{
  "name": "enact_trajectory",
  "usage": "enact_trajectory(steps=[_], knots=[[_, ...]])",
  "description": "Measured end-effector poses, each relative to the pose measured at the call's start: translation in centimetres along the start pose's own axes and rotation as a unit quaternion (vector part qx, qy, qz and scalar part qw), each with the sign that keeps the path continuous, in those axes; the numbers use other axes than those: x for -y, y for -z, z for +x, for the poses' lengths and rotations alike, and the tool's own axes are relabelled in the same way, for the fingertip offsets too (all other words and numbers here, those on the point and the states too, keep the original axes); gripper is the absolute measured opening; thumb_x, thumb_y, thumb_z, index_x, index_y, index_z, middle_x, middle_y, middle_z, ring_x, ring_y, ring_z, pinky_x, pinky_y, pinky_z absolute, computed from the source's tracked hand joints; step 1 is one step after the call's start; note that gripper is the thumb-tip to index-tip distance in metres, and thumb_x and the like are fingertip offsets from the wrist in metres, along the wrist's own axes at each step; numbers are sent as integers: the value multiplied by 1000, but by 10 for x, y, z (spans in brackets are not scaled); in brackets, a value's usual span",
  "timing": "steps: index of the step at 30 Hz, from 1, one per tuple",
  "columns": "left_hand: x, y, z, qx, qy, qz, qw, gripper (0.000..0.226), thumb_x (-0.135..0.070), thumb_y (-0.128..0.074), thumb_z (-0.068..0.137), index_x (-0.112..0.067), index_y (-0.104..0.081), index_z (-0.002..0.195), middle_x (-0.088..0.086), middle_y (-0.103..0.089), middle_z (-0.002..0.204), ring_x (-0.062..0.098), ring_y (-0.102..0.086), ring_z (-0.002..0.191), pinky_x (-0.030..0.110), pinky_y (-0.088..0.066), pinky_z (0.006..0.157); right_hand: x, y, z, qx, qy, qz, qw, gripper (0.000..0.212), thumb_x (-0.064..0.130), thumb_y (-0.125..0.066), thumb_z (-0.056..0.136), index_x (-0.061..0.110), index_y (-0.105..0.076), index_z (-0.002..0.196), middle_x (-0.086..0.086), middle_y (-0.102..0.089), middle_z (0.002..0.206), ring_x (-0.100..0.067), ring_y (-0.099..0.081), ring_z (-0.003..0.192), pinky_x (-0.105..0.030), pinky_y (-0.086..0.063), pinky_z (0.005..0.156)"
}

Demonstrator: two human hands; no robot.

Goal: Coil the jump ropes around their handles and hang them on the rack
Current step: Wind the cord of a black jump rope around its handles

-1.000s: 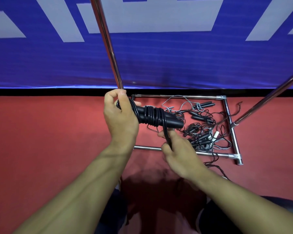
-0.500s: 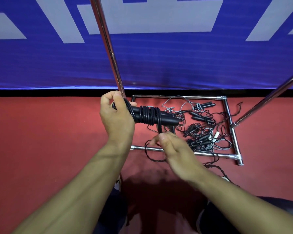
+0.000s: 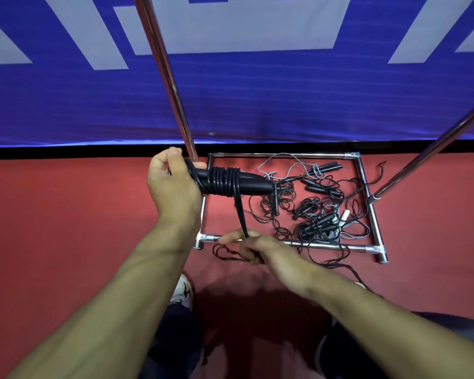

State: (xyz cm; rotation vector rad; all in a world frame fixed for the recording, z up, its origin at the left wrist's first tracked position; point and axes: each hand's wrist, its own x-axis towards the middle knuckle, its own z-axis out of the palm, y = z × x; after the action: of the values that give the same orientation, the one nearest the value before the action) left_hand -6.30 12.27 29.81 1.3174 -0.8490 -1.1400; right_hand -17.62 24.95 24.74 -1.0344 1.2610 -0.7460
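My left hand grips one end of a pair of black jump rope handles, held level above the floor. Several turns of black rope are coiled round their middle. One strand runs straight down from the coil to my right hand, which pinches it low over the rack's front bar. The loose rest of that rope trails on the floor to the right. A tangle of other jump ropes lies on the floor inside the chrome rack base.
Two chrome rack poles rise from the base, one just behind my left hand and one at the right. A blue banner covers the wall behind. Red floor spreads left and right. My shoe and knees are below.
My right hand has dropped from just under the handles down to the front bar, drawing the strand out long and taut. My left hand has kept its hold on the handles.
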Motion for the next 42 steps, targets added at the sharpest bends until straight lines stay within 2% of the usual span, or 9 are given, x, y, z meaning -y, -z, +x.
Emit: enact_trajectory(steps=[3,5,10,17,22,28,32,37,42], knots=[[-1,1,1,4,-7,12,1000,12,-19,-45,103,-20,-55,96,-3,-67,55,10,-58,47,27,-48,50,1,4,-6,20,-5,-73,997,35,37,-37,101,37,-63,125,14,-64,77,-8,-53,72,-21,-44,86],[-2,1,0,33,5,19,999,13,-18,-46,103,-20,-56,94,-3,-66,53,11,-56,45,26,-46,46,2,6,-8,24,-1,-128,992,30,28,-39,106,26,-59,129,32,-58,67,9,-51,62,-8,-39,70],[-5,1,-7,176,42,45,982,15,-14,-48,102,-17,-57,90,0,-62,51,13,-52,44,26,-42,50,-8,20,4,-153,88,-284,942,20,4,-51,96,11,-65,109,1,-65,97,-13,-59,84,-29,-43,75],[-3,4,-9,258,24,89,962,17,-16,-47,102,-18,-58,89,1,-61,53,19,-49,49,30,-39,53,9,39,6,-383,122,-191,896,10,17,-59,95,23,-52,99,6,-60,98,-20,-57,95,-32,-44,82],[1,4,-3,181,-32,138,973,13,-18,-49,102,-16,-56,92,3,-64,58,15,-52,44,24,-41,42,25,42,-5,-438,199,-179,858,20,19,-67,89,28,-50,84,11,-55,80,-23,-53,79,-38,-45,71],[5,5,0,70,-155,164,972,18,-20,-48,101,-28,-52,86,-14,-62,57,7,-56,52,31,-47,57,30,19,-16,-348,225,-233,880,17,16,-64,78,24,-68,93,14,-65,73,-7,-60,65,-30,-50,65],[5,2,-5,32,-169,134,976,17,-24,-46,102,-31,-49,87,9,-67,71,18,-65,60,38,-54,59,24,6,-20,-260,232,-193,917,19,20,-58,94,29,-65,109,20,-57,76,-5,-57,63,-18,-42,64],[3,0,-12,21,-190,108,976,15,-22,-46,103,-28,-49,90,9,-66,70,19,-68,62,36,-54,60,27,-22,-18,-203,25,210,956,19,11,-49,102,18,-35,93,-8,-54,72,-19,-54,50,-23,-44,47],[5,-1,-14,38,-180,96,978,9,-21,-45,104,-17,-50,97,28,-66,81,17,-68,60,36,-55,60,32,-16,-17,-65,-124,288,947,23,31,-45,104,11,-56,97,-3,-62,72,-19,-58,56,-28,-47,50]])
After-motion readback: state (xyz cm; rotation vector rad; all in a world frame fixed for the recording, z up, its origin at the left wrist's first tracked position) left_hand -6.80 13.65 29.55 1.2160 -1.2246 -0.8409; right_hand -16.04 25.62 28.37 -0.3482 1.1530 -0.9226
